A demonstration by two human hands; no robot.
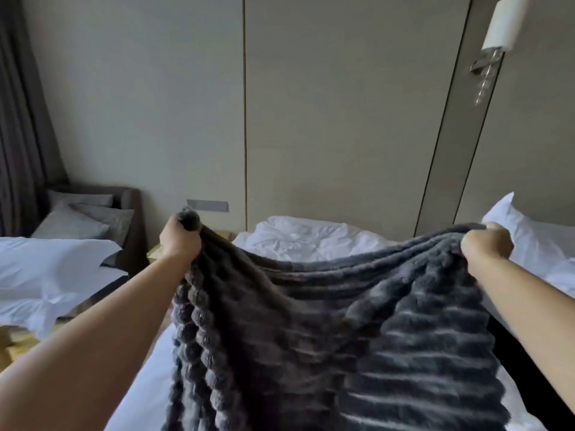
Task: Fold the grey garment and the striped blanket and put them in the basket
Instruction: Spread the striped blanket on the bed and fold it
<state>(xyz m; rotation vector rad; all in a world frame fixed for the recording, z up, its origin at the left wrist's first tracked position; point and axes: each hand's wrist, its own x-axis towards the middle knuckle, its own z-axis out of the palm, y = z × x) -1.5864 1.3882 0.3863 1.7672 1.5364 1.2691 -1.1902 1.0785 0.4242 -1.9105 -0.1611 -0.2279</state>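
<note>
Both hands hold the blanket (326, 321) up in the air over the bed (298, 241), stretched wide between them. The left hand (180, 241) is fisted round one top corner, a tuft of the dark ribbed pile sticking out above the knuckles. The right hand (485, 244) grips the other top corner, fingers curled into the fabric. The top edge sags between the two fists, and the rest hangs down towards the camera in thick folds. It covers most of the near mattress, so what lies on the bed beneath it cannot be seen. Beyond the sagging edge show rumpled white sheets, and a white pillow (529, 241) leans against the wall (342, 104) just behind the right hand. Under the right forearm is a dark patch, too dim to identify. To the left, well apart from the blanket, lies a second bed (53, 269) with white linen. Behind it a brown sofa (130, 213) carries grey cushions (71, 225). A grey curtain (21, 119) hangs in the far left corner. A switch plate (208, 205) sits on the wall above the left hand, and a lamp (501, 29) is fixed high on the right.
</note>
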